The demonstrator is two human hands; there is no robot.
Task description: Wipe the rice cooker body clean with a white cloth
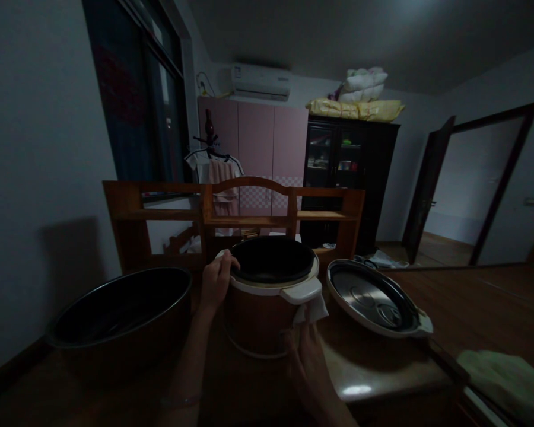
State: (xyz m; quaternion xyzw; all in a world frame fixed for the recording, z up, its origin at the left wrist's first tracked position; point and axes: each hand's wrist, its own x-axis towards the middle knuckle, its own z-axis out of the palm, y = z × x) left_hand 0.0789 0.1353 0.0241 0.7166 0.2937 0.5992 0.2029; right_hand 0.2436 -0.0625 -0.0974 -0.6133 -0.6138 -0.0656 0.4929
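Indoors, in a dim room seen from head height, a person's two bare hands work at a round cooker (258, 317) standing upright and uncovered in the middle of a wooden desk (396, 363). Its side is brownish, its upper rim white, and its inside black and deep in shadow. The left hand (219, 277) is at the cooker's left edge, fingers together and bent over the rim, clamped on it. The right hand (309, 356) is lower, near the front right of the cooker's wall, with its fingers pointing up at a crumpled white cloth (312, 309). The cloth sits just under the cooker's white handle (301, 292). Blur and darkness cover these fingers, so I cannot tell whether they are closed on the cloth or only touch it.

To the left of the cooker, apart from it, is a wide black pot (129, 341) with its mouth upward. To the right, also apart, a round lid (371, 296) lies with its shiny metal underside showing. A pale green cloth (507, 373) lies in the lower right corner.

Behind the cooker runs a low wooden shelf unit (249, 222) with an arched middle. Beyond it are a coat stand (209, 133) with clothes, a pink wardrobe (256, 136), a dark cabinet (378, 160) topped with bundles (362, 86), a wall-mounted air conditioner (260, 82) and an open door (427, 184).
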